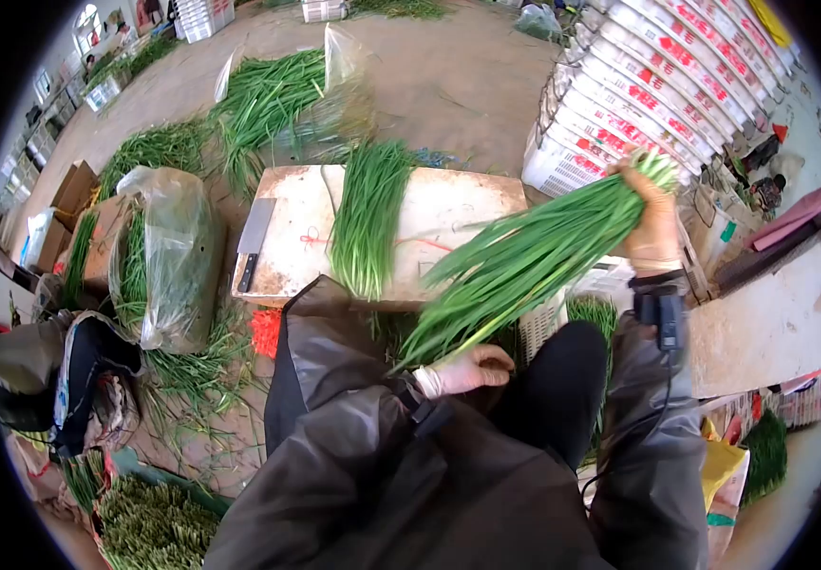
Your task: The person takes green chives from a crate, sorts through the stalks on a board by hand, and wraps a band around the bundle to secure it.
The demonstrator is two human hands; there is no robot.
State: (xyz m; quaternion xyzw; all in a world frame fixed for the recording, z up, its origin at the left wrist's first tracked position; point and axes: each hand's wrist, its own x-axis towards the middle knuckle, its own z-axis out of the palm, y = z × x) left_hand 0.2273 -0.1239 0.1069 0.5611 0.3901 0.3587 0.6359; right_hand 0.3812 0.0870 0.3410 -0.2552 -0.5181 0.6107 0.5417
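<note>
Head view: grips a bundle of long green leaves near its pale ends in the right hand, with fingers clamped round it, near the right end of the bench. Holds the left hand low by the leaf tips, with fingers loosely curled and apart from the thumb. Shows a second bundle lying across the bench over a red tie, a knife at the left edge, and stacked white crates beyond.
</note>
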